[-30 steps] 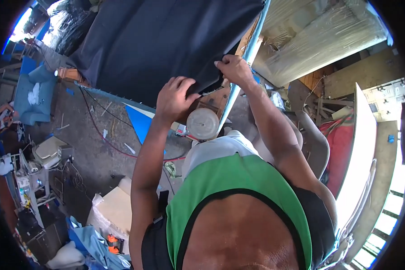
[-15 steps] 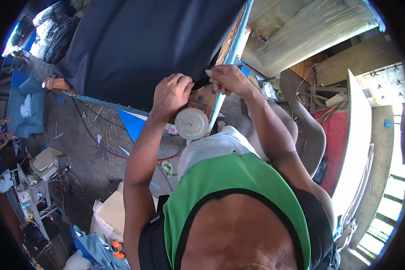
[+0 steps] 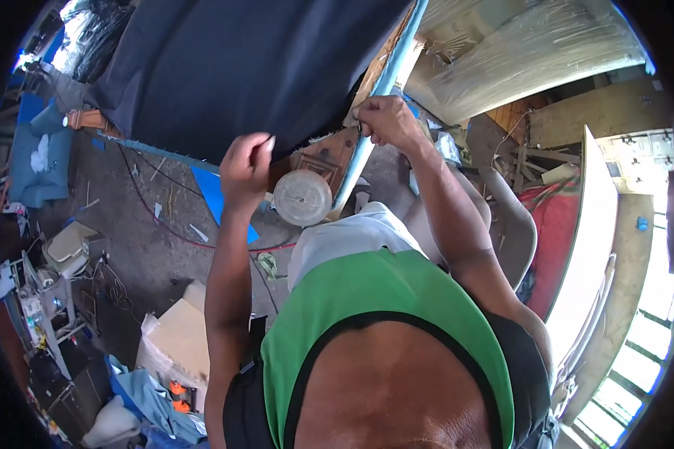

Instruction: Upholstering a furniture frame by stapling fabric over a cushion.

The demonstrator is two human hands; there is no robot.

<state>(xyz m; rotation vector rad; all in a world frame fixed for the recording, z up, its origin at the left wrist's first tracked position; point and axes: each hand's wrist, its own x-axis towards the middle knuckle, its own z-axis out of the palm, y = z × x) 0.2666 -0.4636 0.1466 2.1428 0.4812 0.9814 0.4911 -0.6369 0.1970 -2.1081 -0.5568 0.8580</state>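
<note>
A large sheet of dark navy fabric point(image 3: 232, 67) is stretched over a wooden frame and fills the upper left, its lower edge running from lower left up toward the right. The left hand point(image 3: 246, 170) is closed in a narrow grip on that lower edge. The right hand point(image 3: 386, 120) pinches the fabric corner against a long light-blue bar point(image 3: 386, 90), whose long axis slants from below the fabric up to the top edge, where it is cut off. A round pale plastic container point(image 3: 302, 197) sits just below the fabric edge, between the hands. What the right fingers hold is too small to make out.
</note>
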